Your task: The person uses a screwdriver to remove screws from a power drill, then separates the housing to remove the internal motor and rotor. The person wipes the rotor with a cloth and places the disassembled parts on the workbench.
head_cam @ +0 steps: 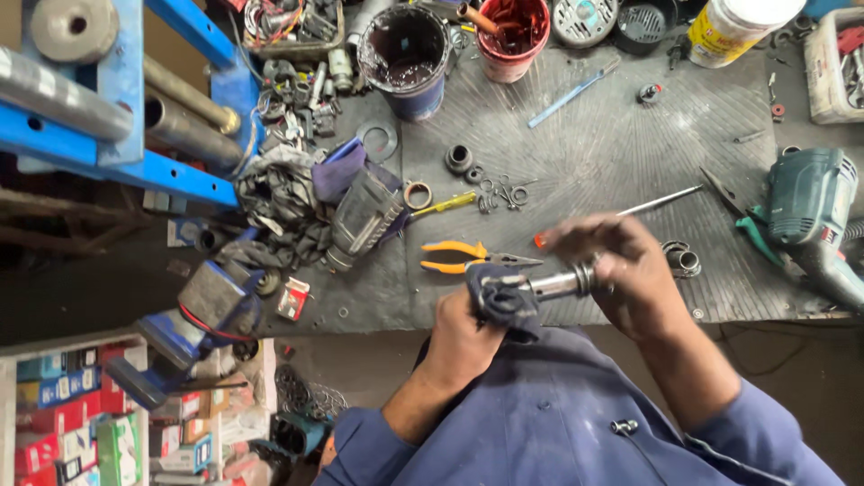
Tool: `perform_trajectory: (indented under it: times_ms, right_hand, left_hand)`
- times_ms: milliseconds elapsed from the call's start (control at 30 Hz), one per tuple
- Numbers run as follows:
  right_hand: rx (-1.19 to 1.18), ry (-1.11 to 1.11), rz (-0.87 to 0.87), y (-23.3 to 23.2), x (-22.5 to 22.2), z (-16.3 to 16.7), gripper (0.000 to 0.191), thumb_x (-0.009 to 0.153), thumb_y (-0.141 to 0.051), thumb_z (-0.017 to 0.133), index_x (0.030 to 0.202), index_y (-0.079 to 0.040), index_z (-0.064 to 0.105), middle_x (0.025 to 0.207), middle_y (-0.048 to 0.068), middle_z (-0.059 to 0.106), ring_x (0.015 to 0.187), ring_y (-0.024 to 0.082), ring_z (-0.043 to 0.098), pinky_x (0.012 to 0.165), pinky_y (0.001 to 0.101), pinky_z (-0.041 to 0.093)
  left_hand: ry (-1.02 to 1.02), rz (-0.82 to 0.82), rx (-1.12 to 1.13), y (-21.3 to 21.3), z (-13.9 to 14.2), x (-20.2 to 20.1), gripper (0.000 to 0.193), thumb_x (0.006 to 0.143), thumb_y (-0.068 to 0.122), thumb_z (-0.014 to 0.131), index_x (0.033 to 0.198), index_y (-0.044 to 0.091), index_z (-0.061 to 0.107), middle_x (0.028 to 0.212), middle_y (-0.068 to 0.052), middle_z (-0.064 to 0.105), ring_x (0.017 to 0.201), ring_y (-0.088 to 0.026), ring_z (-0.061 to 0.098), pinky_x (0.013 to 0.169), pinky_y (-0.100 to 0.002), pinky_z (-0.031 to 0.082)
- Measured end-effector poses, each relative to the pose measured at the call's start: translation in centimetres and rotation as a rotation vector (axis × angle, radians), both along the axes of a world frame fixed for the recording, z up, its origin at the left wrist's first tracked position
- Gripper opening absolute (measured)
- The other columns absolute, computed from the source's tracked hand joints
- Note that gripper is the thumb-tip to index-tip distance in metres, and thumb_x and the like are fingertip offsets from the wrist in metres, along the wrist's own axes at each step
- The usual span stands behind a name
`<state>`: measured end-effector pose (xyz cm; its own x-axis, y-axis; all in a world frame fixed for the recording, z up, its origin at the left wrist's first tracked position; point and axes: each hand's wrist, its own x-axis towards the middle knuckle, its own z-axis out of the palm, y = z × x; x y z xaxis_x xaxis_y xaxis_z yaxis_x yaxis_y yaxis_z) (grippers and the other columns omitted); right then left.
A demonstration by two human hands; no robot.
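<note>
Cluttered workbench (630, 135), hands wiping metal shaft (556, 283)

One view only here, from the head camera, looking steeply down over the person's chest. The blue sleeves rise from the bottom edge, so the hands sit close below the lens. It faces forward across the dark tabletop (630, 153), whose far clutter reaches the top edge; floor and shelving (72, 414) show lower left.
</note>
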<state>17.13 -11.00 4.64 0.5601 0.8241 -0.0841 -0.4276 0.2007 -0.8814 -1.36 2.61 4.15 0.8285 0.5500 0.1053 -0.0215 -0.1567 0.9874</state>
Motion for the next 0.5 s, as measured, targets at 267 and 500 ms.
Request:
perform_trajectory:
  times_ms: [267,500]
  right_hand:
    - [-0.728,-0.779,0.509,-2.1,-3.1,2.1,0.061,0.064,-0.025,0.088,0.12,-0.009,0.073,0.098,0.01,0.081,0.089,0.019,0.081,0.082,0.0307,0.06]
    - [-0.697,-1.018,0.065,-1.7,-5.1,1.3,0.048,0.068,-0.018,0.081,0.115,-0.01,0.074,0.091,0.01,0.078,0.081,0.026,0.076,0.075,0.0353,0.058]
  left_hand:
    - [-0.079,-0.338,0.082,3.2,-1.7,-2.3,0.043,0.085,-0.002,0.071,0.127,0.002,0.061,0.117,-0.015,0.071,0.109,-0.028,0.071,0.097,-0.035,0.056]
    - [0.244,-0.066,0.754,7.4,-4.3,-1.5,0.066,0.062,0.005,0.079,0.122,-0.005,0.056,0.113,-0.028,0.065,0.105,-0.049,0.061,0.094,-0.052,0.049]
